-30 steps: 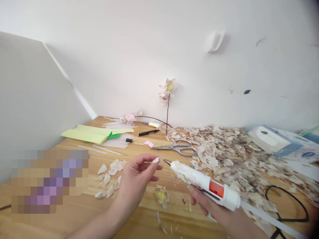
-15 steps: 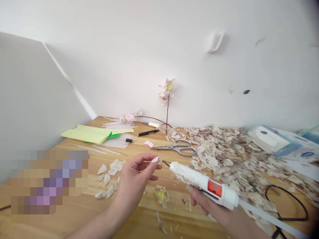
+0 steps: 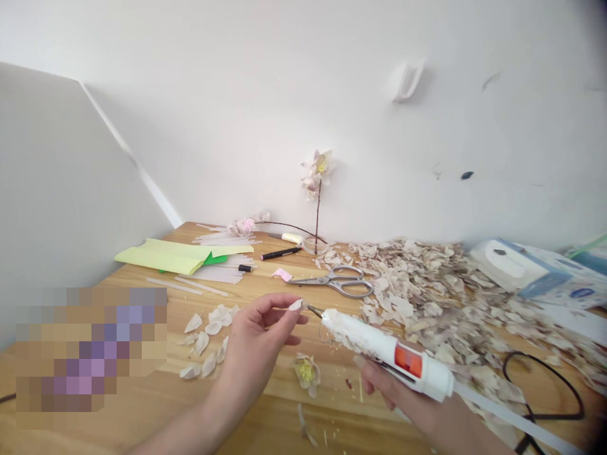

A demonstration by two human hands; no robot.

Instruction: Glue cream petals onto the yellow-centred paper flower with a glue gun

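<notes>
Between the thumb and fingers of my left hand [image 3: 268, 328] is a small white petal [image 3: 296, 305]. My right hand [image 3: 403, 388] is wrapped round a white hot glue gun [image 3: 379, 344], whose metal nozzle [image 3: 313, 310] points at the petal's edge; whether they touch I cannot tell. A glue stick [image 3: 512, 414] runs out of the gun's back end. Below and between my hands lies a flower head [image 3: 306, 374] with a yellow centre. Several loose petals [image 3: 202, 343] are spread on the wood to the left of my left hand.
A large heap of dried petals [image 3: 441, 303] covers the table's right side. Scissors [image 3: 339, 281], a black marker [image 3: 281, 253] and yellow paper [image 3: 165, 255] lie farther back. A flower stem [image 3: 318, 215] stands against the wall. A black cord [image 3: 545, 418] loops at right, near a tissue box [image 3: 540, 268].
Almost nothing differs. The view has shifted very slightly; my left hand still pinches the petal and the glue gun's nozzle stays beside it.
</notes>
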